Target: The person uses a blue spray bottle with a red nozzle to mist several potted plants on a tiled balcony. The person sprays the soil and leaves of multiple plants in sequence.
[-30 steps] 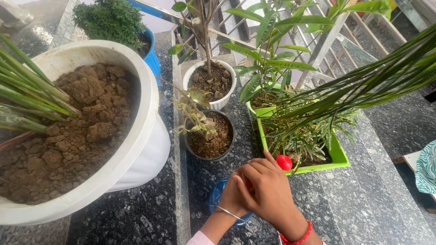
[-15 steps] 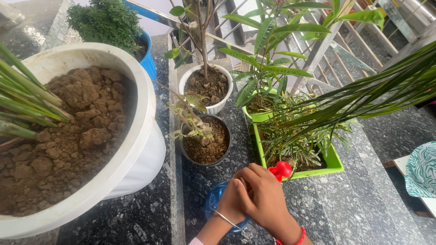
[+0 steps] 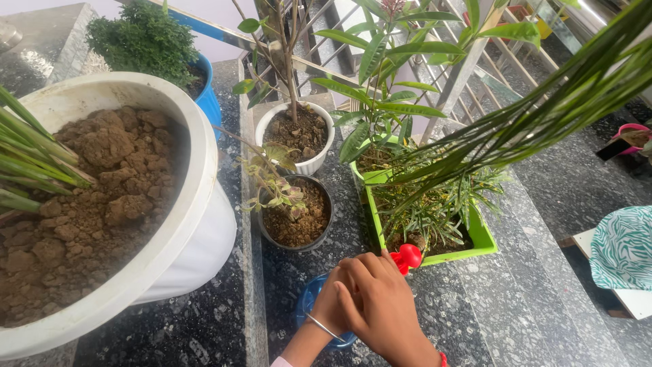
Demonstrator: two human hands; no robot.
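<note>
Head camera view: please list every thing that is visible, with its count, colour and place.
Large pot: one, white, left, full of brown soil.
Blue pot: one, top left, holds a green bush.
Small white pot: one, centre back, holds a thin stem.
Dark pot: one, centre, holds a small pale-leaved plant.
Green planter: one, rectangular, right of centre, leafy plants.
Spray bottle: one, blue with a red nozzle, under the hands.
Patterned cloth: one, teal and white, right edge.
Left hand: silver bangle, on the bottle.
Right hand: over the left, at the bottle top.
</note>
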